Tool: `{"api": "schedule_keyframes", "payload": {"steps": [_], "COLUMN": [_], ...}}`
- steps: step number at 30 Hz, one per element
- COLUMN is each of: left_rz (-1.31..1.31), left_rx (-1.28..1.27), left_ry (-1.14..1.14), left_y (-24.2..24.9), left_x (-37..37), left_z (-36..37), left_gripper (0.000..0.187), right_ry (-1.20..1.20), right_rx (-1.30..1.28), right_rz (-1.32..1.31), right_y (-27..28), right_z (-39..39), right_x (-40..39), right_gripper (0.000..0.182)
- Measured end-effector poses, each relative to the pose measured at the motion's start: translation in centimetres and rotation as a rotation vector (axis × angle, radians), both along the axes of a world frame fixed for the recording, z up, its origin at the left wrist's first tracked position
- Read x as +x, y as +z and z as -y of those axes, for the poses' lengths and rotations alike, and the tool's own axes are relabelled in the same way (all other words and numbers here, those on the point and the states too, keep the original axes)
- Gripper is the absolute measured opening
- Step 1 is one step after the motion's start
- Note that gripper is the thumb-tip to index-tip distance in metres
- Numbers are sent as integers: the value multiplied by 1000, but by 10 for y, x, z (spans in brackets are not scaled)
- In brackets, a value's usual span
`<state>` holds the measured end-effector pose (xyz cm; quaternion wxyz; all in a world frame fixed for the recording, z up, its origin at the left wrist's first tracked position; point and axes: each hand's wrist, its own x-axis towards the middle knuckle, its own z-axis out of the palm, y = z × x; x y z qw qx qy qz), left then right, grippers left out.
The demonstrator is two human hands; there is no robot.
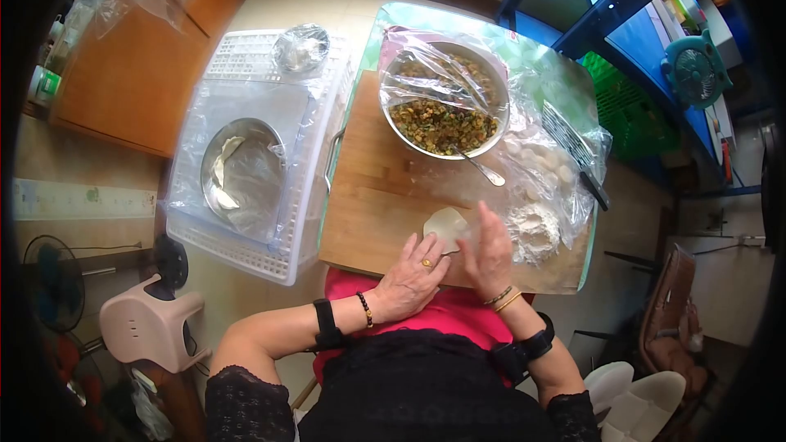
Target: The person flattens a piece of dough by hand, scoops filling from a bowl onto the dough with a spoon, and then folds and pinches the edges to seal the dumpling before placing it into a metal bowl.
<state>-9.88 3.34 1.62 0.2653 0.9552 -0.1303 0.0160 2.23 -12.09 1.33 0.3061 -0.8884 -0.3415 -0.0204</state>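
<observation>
A round, thin dough wrapper (446, 227) lies on the wooden board (368, 196) near its front edge. My left hand (412, 278) rests flat at the lower left of the wrapper, fingers stretched out, with the fingertips touching its edge. To the wrapper's right is my right hand (490, 255), held on its side with fingers extended; its thumb side is close to the wrapper's edge. Just beyond it sits a heap of flour (532, 233). Several dough pieces (544, 165) lie under plastic film behind the flour. Neither hand visibly grips anything.
A bowl of chopped filling (442, 127), partly under plastic film, holds a spoon (489, 172). A black-handled cleaver (585, 168) lies at right. Left, a metal bowl (244, 172) with dough strips stands on a plastic-covered white crate (315, 155). A small wrapped bowl (301, 49) sits behind.
</observation>
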Motion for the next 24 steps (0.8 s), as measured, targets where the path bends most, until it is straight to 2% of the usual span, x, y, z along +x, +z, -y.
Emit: {"api": "schedule_keyframes", "payload": {"steps": [3, 8, 10, 14, 15, 16, 17, 18, 20, 22, 24], "left_rz": [-68, -35, -23, 60, 95, 93, 19, -55, -50, -43, -13], "left_rx": [27, 68, 71, 37, 52, 49, 91, 133, 111, 98, 79], "left_ry": [-16, 3, 12, 64, 59, 57, 27, -3, -5, 4, -3], "left_y": [-6, -1, 0, -2, -3, -3, -4, -5, -3, -3, -5], "left_x": [-3, -1, 2, 1, 1, 0, 0, 0, -1, -4, 2], "left_z": [-3, -4, -2, -3, -3, -3, -4, -5, -7, -9, -11], "left_gripper": [57, 57, 57, 58, 58, 58, 59, 59, 60, 61, 63], "right_ry": [136, -56, -146, -60, -62, 39, 140, 139, 91, 29, -131], "right_rx": [-291, -166, -146, -17, -20, -40, -58, -57, -287, -239, -228], "right_rz": [152, 170, -97, -75, -76, 31, 139, 137, 146, 148, -10], "right_y": [-13, -24, -24, -22, -17, -10, -7, -8, -15, -27, -21], "right_z": [-16, -15, -9, -2, -4, -12, -19, -25, -32, -29, -28], "right_x": [-18, 26, 40, 34, 26, 15, 7, 3, 0, 17, 41], "right_gripper": [73, 76, 78, 76, 76, 76, 76, 76, 73, 73, 75]}}
